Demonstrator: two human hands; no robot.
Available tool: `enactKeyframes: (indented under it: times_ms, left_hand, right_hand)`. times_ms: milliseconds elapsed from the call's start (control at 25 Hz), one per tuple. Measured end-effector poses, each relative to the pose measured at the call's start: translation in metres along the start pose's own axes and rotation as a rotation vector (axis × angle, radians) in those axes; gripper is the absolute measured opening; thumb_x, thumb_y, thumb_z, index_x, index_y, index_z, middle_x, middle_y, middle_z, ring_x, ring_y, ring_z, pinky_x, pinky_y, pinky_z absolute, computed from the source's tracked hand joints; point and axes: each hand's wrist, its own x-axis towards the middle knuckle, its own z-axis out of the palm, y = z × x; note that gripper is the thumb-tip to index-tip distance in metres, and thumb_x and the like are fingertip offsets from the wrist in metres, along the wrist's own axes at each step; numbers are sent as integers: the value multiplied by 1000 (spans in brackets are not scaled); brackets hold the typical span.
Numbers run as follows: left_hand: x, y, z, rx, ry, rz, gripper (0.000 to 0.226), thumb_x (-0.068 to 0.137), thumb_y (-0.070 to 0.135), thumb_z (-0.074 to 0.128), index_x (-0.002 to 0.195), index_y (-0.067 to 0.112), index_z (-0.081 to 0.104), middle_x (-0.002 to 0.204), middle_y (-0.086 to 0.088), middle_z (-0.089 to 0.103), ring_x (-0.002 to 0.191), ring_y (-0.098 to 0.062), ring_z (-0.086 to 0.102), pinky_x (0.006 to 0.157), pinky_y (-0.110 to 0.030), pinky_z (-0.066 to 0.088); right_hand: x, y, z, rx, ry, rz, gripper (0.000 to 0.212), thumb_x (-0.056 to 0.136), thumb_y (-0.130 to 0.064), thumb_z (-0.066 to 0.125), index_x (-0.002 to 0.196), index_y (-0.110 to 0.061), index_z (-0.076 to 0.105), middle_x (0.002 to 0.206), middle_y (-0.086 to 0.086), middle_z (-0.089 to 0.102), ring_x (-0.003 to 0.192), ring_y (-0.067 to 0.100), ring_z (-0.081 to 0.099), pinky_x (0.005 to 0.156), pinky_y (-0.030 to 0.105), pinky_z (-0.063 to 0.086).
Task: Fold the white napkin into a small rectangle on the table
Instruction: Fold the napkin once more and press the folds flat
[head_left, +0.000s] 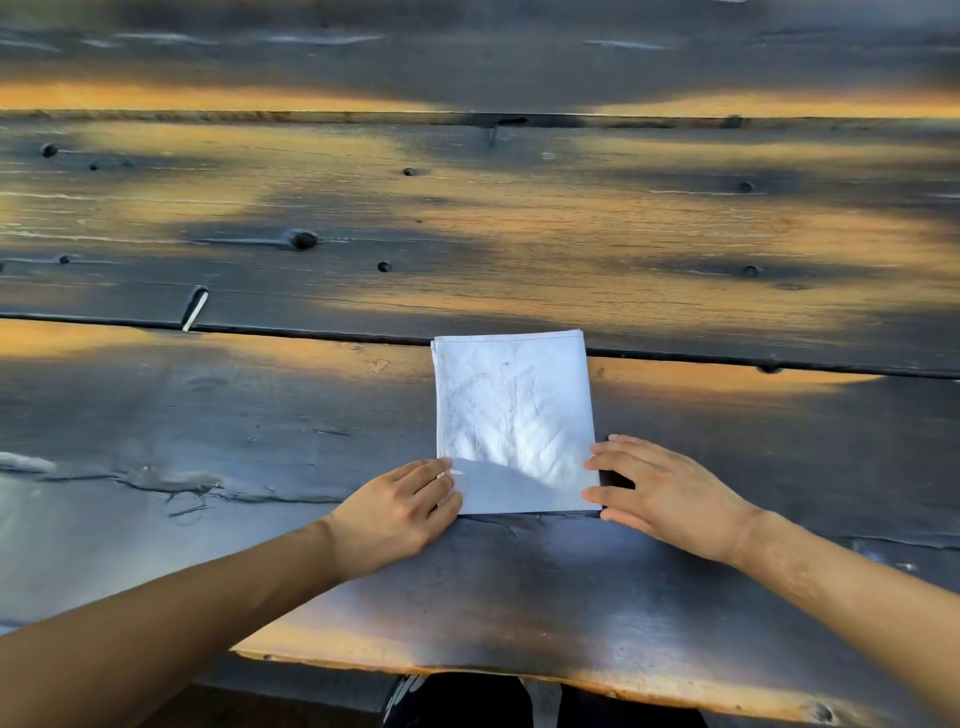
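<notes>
On the near plank of a dark wooden table (519, 597), just past the middle of the view, lies the white napkin (511, 410). It is folded into an upright rectangle, taller than it is wide, with stacked layers showing along its far edge and its left side. Its far edge reaches the dark gap between the near plank and the next one. The cloth lies flat, with faint creases across the middle and a shadow over its near left corner.

The left hand (400, 512) rests at the napkin's near left corner, palm down. Its fingers lie close together and point toward the cloth, and the fingertips touch or slightly overlap the left edge; whether they pinch a layer cannot be told. The right hand (670, 499) lies at the near right corner, palm down with the fingers loosely spread. Its fingertips meet the right edge of the napkin, and the thumb lies along the near corner. Neither hand lifts the cloth from the table.

Both forearms are bare and come in from the lower corners. The table is weathered, with knots, cracks and patches of warm orange light among bluish shadow. Below the near table edge something dark shows, too unclear to name.
</notes>
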Motion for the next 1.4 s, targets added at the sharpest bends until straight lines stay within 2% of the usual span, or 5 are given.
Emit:
enactKeyframes:
  times_ms: [440,800,1160,1280,1400]
  left_hand:
    - [13,-8,10,-81,29,-51,15,92,12,58,82,5,68,90,-10,68,87,-32,69,70,-38,53]
    - [2,-7,12,-315,-64,-252,41,98,37,62,118,1,65,113,-12,64,107,-30,60,96,-41,51]
    - [11,-8,13,-567,95,-496,16,87,12,72,100,5,65,117,-6,67,126,-20,59,103,-30,48]
    - [14,-8,9,-669,85,-697,22,87,23,63,105,11,68,112,3,70,114,-5,63,92,-11,46]
    - [22,-11,3,-705,88,-845,24,90,32,59,105,17,70,92,8,71,78,-3,60,73,-12,46]
  right_hand:
    - [3,-17,0,-75,171,25,10,91,-22,68,86,-15,73,114,3,73,121,24,64,112,44,43]
    - [10,-27,7,328,193,402,34,97,-28,42,116,-10,64,126,7,69,133,24,53,110,26,39]
    - [21,-24,-8,408,177,555,47,96,-39,32,113,-8,64,118,0,72,121,23,62,96,35,50]
    - [22,-26,-9,423,201,557,45,96,-38,33,114,-10,64,121,-1,71,122,21,61,98,33,48]
    - [30,-26,-14,425,222,623,42,98,-45,27,113,-16,53,102,0,71,87,24,64,74,32,47]
